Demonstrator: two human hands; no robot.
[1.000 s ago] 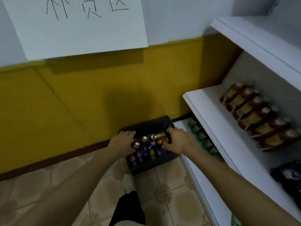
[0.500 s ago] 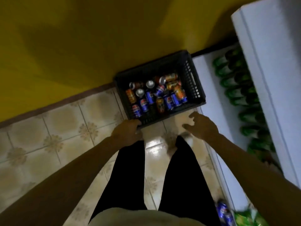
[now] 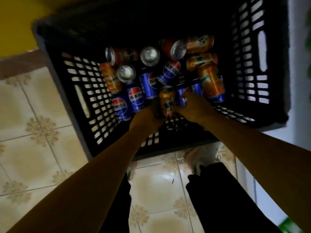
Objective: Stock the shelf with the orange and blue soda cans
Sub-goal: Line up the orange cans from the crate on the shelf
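A black plastic crate (image 3: 80, 105) stands on the floor and holds several blue cans (image 3: 136, 98) and orange cans (image 3: 212, 81), some lying flat, some upright. Both my hands reach into its near side. My left hand (image 3: 145, 118) curls against one orange can (image 3: 166, 102), which stands upright between the two hands. My right hand (image 3: 193, 108) wraps its fingers over a blue can (image 3: 182, 96) just right of that orange can. The white shelf (image 3: 299, 81) runs along the right edge.
Patterned beige floor tiles (image 3: 33, 148) lie left of and below the crate. A yellow wall (image 3: 16, 22) rises behind it. My legs in black trousers (image 3: 218, 199) and my shoes stand just before the crate. Green bottles (image 3: 308, 22) show at the far right.
The view has dropped close over the crate. Both hands moved from the crate's near rim and the floor into the crate, onto the cans at its near side.
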